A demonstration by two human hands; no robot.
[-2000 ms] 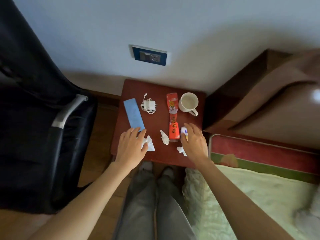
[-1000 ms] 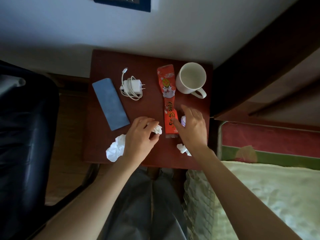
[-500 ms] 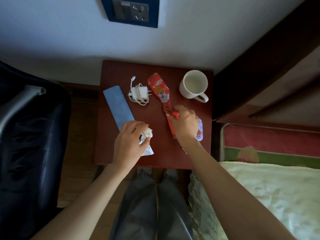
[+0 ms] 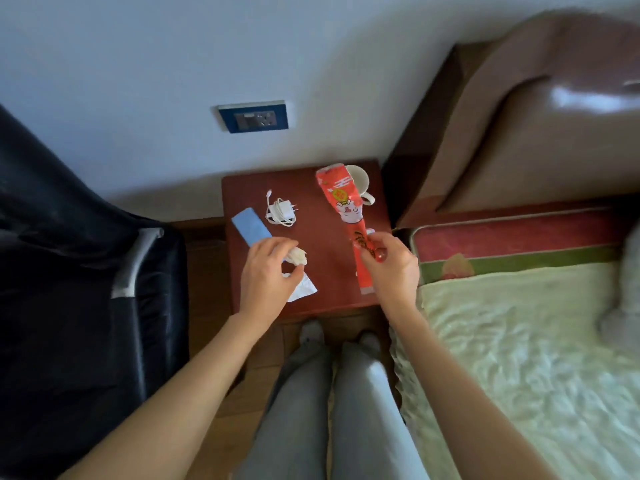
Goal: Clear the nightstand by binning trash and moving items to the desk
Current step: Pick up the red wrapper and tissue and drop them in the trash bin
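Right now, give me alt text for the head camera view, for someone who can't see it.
Seen from above, a person's right hand lifts a long red snack wrapper off a small red-brown nightstand while the left hand holds crumpled white tissue. A blue case, a white charger and a white mug remain on it.

Dim indoor light, soft daylight from the right; bright glare patch on the glossy headboard [image 4: 585, 98]; wall [image 4: 173, 64] shaded toward its lower part; black chair [image 4: 62, 271] nearly featureless; motion blur throughout, worst at right edge; wide-angle bending at the corners.
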